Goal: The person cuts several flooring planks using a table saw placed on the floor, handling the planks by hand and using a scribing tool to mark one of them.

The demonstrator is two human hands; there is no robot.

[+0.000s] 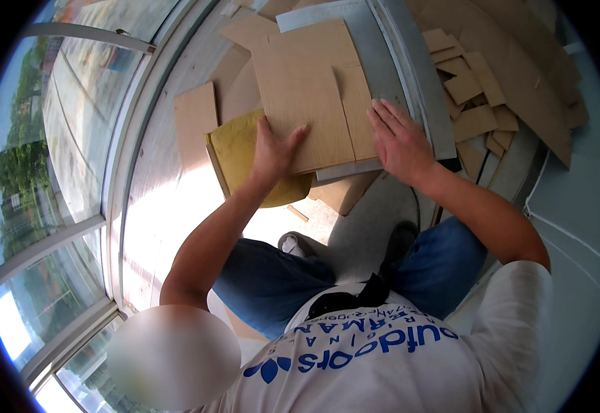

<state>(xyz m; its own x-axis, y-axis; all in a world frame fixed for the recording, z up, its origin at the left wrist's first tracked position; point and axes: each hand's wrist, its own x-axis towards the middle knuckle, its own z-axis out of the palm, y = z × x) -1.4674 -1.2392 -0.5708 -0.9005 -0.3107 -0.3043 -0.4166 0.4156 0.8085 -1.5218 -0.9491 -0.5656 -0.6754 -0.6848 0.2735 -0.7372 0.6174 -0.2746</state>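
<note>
The flat tan board shows a long, thin line.

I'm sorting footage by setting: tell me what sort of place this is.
Probably a workshop, perhaps for thin wood or card: flat brown boards lie on a grey work surface, with a heap of smaller brown pieces to the right.
</note>
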